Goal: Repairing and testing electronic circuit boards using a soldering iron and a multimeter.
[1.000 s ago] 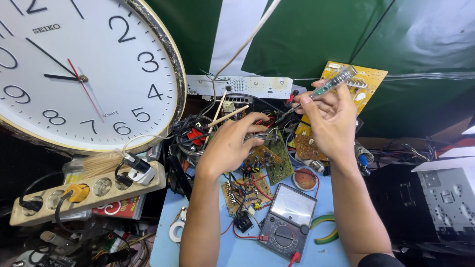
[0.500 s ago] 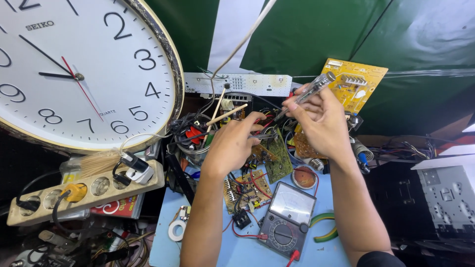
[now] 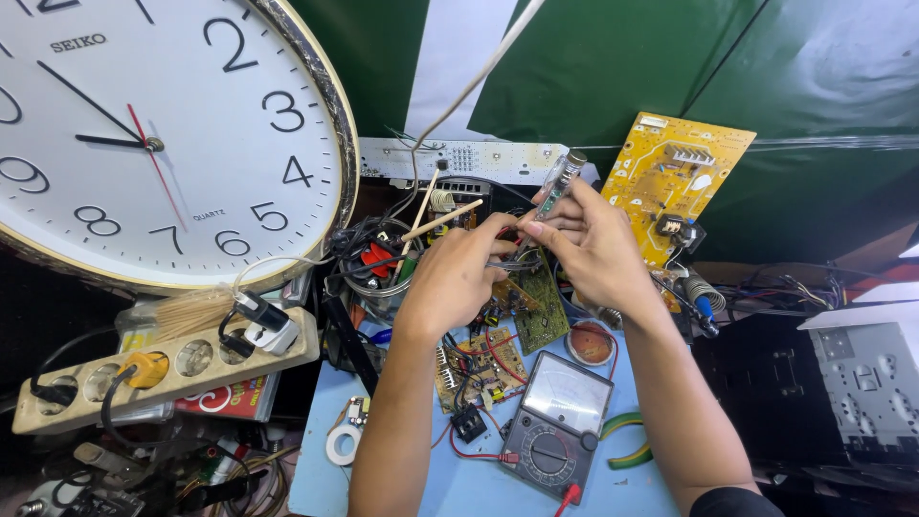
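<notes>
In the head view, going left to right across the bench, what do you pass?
Power strip → roll of white tape → left hand → right hand, holding a clear-handled tester screwdriver → yellow circuit board → grey metal chassis.

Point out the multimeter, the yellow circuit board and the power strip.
multimeter [image 3: 560, 421]: head view, on its grey face between display and dial.
yellow circuit board [image 3: 670, 177]: head view, on its bare middle.
power strip [image 3: 172, 369]: head view, on its beige body.
</notes>
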